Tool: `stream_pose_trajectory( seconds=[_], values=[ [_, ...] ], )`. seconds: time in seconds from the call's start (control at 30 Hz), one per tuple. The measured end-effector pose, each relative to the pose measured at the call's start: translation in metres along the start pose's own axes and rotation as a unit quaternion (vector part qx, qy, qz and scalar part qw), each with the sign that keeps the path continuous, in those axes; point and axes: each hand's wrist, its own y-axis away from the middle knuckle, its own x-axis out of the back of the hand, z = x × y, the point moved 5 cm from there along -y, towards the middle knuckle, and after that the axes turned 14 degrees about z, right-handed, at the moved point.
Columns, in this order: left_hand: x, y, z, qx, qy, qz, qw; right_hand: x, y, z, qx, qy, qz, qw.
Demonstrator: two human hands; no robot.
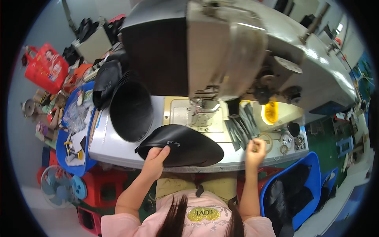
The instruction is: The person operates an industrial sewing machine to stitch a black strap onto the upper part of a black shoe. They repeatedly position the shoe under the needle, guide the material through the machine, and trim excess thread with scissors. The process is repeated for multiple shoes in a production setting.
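My left hand (pixel 156 157) grips the near-left edge of a curved black leather-like panel (pixel 189 147), thumb on top and the other fingers hidden beneath. The panel lies at the front edge of the sewing machine table, with pale marks on its surface near my thumb. My right hand (pixel 256 151) is closed at the lower end of several dark grey-green strips (pixel 242 125); what its curled fingers hold, if anything, is too small to make out. The presser foot (pixel 203 112) of the sewing machine (pixel 225 51) stands just beyond the panel.
Stacked black curved pieces (pixel 131 110) stand left of the panel. A blue tub (pixel 63 152) with scraps is at far left, another blue tub (pixel 316 177) with black material at right. Tape rolls (pixel 267 143) and bobbins (pixel 287 140) lie right of my right hand.
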Motion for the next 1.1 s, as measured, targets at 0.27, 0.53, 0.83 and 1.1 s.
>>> stream_pose_trajectory(
  seconds=[0.27,0.53,0.83,1.1],
  values=[
    [-0.028,-0.007,-0.010,-0.033,-0.095,-0.070,0.992,0.029,-0.035,-0.099,-0.112,-0.190,-0.196,0.956],
    [-0.056,0.006,-0.012,-0.067,-0.168,-0.123,0.976,-0.047,0.038,-0.134,-0.173,-0.228,-0.382,0.879],
    [-0.058,0.004,-0.022,-0.078,-0.208,-0.132,0.966,-0.042,0.025,-0.143,-0.019,-0.139,-0.325,0.935],
    [-0.061,0.009,-0.015,-0.033,-0.216,-0.132,0.967,-0.041,0.023,-0.142,-0.055,-0.123,-0.334,0.933]
  ],
)
